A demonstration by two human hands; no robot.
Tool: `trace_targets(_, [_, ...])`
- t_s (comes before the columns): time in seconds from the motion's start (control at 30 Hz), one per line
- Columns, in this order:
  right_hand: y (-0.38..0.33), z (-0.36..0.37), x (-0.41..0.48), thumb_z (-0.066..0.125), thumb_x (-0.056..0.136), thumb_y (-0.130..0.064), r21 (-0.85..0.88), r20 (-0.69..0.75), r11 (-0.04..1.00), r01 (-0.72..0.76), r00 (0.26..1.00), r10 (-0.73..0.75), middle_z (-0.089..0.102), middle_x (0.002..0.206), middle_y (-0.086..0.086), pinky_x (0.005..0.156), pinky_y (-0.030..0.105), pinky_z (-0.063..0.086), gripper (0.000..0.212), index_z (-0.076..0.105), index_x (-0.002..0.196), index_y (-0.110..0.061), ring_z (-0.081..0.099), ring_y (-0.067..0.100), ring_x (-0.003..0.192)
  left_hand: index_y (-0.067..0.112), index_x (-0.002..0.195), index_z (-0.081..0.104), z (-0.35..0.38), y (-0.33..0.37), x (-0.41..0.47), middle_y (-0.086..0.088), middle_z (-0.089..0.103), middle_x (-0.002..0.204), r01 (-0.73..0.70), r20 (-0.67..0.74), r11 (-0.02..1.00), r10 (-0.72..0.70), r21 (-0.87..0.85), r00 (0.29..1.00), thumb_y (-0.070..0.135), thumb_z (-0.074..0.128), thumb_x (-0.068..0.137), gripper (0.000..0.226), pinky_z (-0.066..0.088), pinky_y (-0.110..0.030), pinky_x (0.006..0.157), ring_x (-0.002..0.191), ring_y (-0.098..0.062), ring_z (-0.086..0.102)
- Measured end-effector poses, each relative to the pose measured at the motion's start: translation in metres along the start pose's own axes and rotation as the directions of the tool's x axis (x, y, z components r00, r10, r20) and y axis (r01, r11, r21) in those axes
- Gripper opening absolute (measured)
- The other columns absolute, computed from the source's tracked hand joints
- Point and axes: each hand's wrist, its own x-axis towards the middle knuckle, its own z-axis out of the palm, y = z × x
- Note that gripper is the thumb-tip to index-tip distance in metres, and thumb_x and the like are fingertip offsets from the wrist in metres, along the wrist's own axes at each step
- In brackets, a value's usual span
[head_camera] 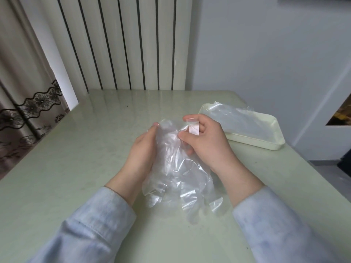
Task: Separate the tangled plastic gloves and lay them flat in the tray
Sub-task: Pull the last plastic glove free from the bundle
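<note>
Table (76, 168) spreads pale green under both hands. Tray (266, 144) sits just beyond the right hand, off to its right, with a flat glove (237, 120) lying inside. Gloves (176, 168) are a clear, crumpled bunch held between the two hands, finger ends trailing toward the wrists. Left hand (142, 154) grips the bunch's left side, while the right hand (207, 141) pinches its top edge between thumb and forefinger.

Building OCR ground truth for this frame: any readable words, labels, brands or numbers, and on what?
None: no text shows anywhere in this frame.
The clear plastic gloves gripped by the left hand and right hand, the laid-out glove and the tray show no print.
The curtain carries only a lace flower pattern.
</note>
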Motion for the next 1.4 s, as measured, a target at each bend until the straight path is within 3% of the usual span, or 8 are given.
trace_targets(0.13, [0.002,0.001,0.001,0.079,0.082,-0.020,-0.038,-0.020,0.999,0.007,1.000,-0.008,0.071,0.089,0.017,0.070,0.052,0.061,0.033,0.066,0.107,-0.037,0.071,0.037,0.069,0.017,0.114,0.077,-0.004,-0.003,0.000,-0.017,0.075,0.113,0.032,0.149,0.995,-0.019,-0.090,0.989,0.070,0.052,0.088,0.065,0.048,-0.054,0.105,0.108,-0.035,0.071])
trace_targets(0.3, [0.005,0.001,0.003,0.081,0.081,-0.025,-0.058,-0.004,0.998,-0.011,1.000,0.011,0.072,0.086,0.002,0.072,0.046,0.062,0.034,0.066,0.109,-0.037,0.072,0.027,0.070,0.007,0.104,0.077,-0.002,-0.008,-0.002,-0.019,0.077,0.099,-0.099,0.091,0.995,0.099,0.006,0.991,0.019,0.071,0.092,0.018,0.054,-0.061,0.094,0.094,-0.039,0.074])
trace_targets(0.43, [0.009,-0.019,0.014,0.066,0.092,-0.037,-0.183,-0.127,0.982,-0.051,0.991,0.028,0.071,0.077,-0.011,0.082,0.038,0.059,0.014,0.071,0.103,-0.031,0.070,0.014,0.081,0.007,0.096,0.078,-0.005,-0.009,0.002,-0.018,0.077,0.094,-0.094,0.022,0.995,0.093,0.036,0.995,0.022,0.074,0.091,0.016,0.058,-0.050,0.084,0.091,-0.040,0.074])
trace_targets(0.7, [0.051,-0.058,0.027,0.063,0.085,-0.052,-0.831,-0.214,0.440,-0.340,0.926,0.311,0.060,0.119,0.007,0.089,0.036,0.049,0.036,0.068,0.105,-0.023,0.054,0.035,0.119,0.008,0.094,0.077,-0.007,-0.008,0.003,-0.007,0.076,0.078,-0.071,0.001,0.997,0.071,0.001,0.997,0.022,0.073,0.091,0.014,0.051,-0.022,0.053,0.063,-0.018,0.071])
trace_targets(0.8, [0.055,-0.062,0.030,0.068,0.084,-0.040,-0.792,-0.241,0.500,-0.350,0.932,0.271,0.066,0.120,0.001,0.094,0.036,0.052,0.028,0.075,0.109,-0.030,0.057,0.032,0.117,0.009,0.096,0.078,-0.007,-0.009,0.004,-0.013,0.078,0.088,-0.067,0.014,0.998,0.067,0.009,0.998,0.023,0.074,0.090,0.016,0.056,-0.031,0.067,0.075,-0.026,0.075])
trace_targets(0.93, [0.062,-0.065,0.032,0.065,0.082,-0.029,-0.710,-0.269,0.639,-0.295,0.953,0.142,0.071,0.100,0.002,0.085,0.032,0.055,0.017,0.068,0.067,-0.035,0.064,0.029,0.097,0.010,0.098,0.078,-0.008,-0.010,0.006,-0.015,0.078,0.091,-0.055,0.000,0.998,0.055,0.016,0.998,0.027,0.076,0.088,0.020,0.056,-0.037,0.072,0.080,-0.031,0.075])
trace_targets(1.23, [0.046,-0.074,0.034,0.067,0.088,-0.019,-0.280,-0.343,0.929,-0.243,0.929,0.140,0.069,0.084,-0.007,0.078,0.033,0.053,0.008,0.072,0.090,-0.024,0.064,0.020,0.083,0.011,0.098,0.078,-0.008,-0.010,0.006,-0.015,0.078,0.092,-0.060,-0.001,0.998,0.060,0.034,0.998,0.027,0.076,0.088,0.019,0.054,-0.036,0.073,0.080,-0.030,0.075])
trace_targets(1.4, [0.049,-0.076,0.032,0.076,0.073,0.003,-0.019,-0.341,0.945,-0.327,0.890,0.301,0.070,0.092,0.000,0.089,0.038,0.055,0.046,0.068,0.110,-0.023,0.070,0.024,0.093,0.010,0.099,0.078,-0.007,-0.011,0.006,-0.015,0.078,0.094,-0.062,0.004,0.997,0.062,0.037,0.998,0.026,0.076,0.088,0.019,0.056,-0.039,0.078,0.090,-0.036,0.075])
